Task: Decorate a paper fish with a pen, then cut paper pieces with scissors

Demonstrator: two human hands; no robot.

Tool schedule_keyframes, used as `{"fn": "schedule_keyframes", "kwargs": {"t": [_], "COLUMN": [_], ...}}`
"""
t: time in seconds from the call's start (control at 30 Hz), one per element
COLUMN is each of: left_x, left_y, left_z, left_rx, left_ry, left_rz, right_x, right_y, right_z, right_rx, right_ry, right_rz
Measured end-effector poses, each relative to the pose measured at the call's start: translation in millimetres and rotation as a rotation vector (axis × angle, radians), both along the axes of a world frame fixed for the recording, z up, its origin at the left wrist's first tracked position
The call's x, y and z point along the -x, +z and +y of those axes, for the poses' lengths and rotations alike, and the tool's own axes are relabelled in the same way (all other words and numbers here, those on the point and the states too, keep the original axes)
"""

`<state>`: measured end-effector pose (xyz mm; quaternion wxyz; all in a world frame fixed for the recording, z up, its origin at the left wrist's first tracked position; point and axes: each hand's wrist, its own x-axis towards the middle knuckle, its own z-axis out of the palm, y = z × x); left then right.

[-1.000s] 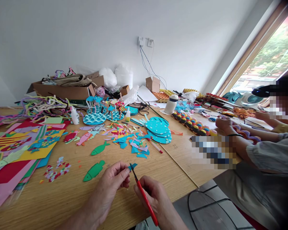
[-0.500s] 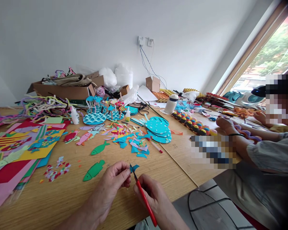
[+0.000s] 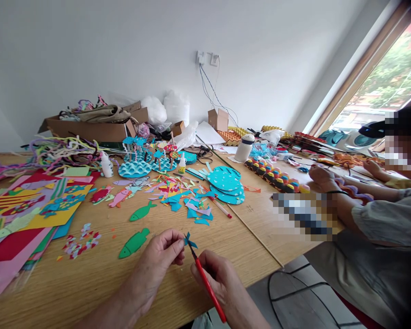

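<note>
A: Item one, its location?
B: Blue paper scrap (image 3: 193,245), one, between the two hands, at the fingertips of the left hand (image 3: 164,253), scissor blades across it.
A: Hands, condition?
B: Left: grasping the scrap between thumb and forefinger, other fingers curled, forearm rising from the lower edge. Right hand (image 3: 219,274): fingers wrapped about the red-handled scissors (image 3: 209,289), blades pointing forward and leftward. Both above the wooden table (image 3: 99,292).
A: Nearest the left hand?
B: Green paper fish (image 3: 135,243), one, flat, just beside it.
A: Containers?
B: Long cardboard box (image 3: 89,131), one, holding tan cloth (image 3: 104,114) and fuzzy coloured strands. Small carton (image 3: 218,121), one, by the wall; contents cannot be told. White squeeze bottle (image 3: 106,166), one, upright. Yellow-labelled bottle (image 3: 182,165), one, upright. Pale lidded flask (image 3: 244,150), one, contents hidden.
</note>
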<state>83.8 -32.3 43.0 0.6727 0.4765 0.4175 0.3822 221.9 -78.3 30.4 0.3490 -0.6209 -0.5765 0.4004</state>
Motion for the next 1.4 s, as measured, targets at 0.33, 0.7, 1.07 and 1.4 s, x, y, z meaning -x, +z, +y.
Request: {"fn": "schedule_keyframes", "kwargs": {"t": [0.33,0.7,1.07,1.4], "left_x": [-0.5,0.8,1.5,3.3], "left_y": [-4.7,-6.4,-3.8,-2.9], "left_z": [-1.6,0.1,1.3,3.8], "left_rx": [0.001,0.005,0.002,0.01], "left_ry": [0.021,0.014,0.013,0.007], "left_rz": [-0.008,-0.017,0.006,0.029], "right_x": [-0.1,-0.5,-1.7,-2.2], "right_y": [-5.7,-2.4,-0.2,-2.9], "right_z": [1.1,-0.4,-0.9,-1.2], "right_rx": [-0.012,0.003,0.012,0.012], "right_ry": [-0.023,-0.015,0.007,0.018], "right_rz": [0.005,-0.037,-0.069,-0.094]}}
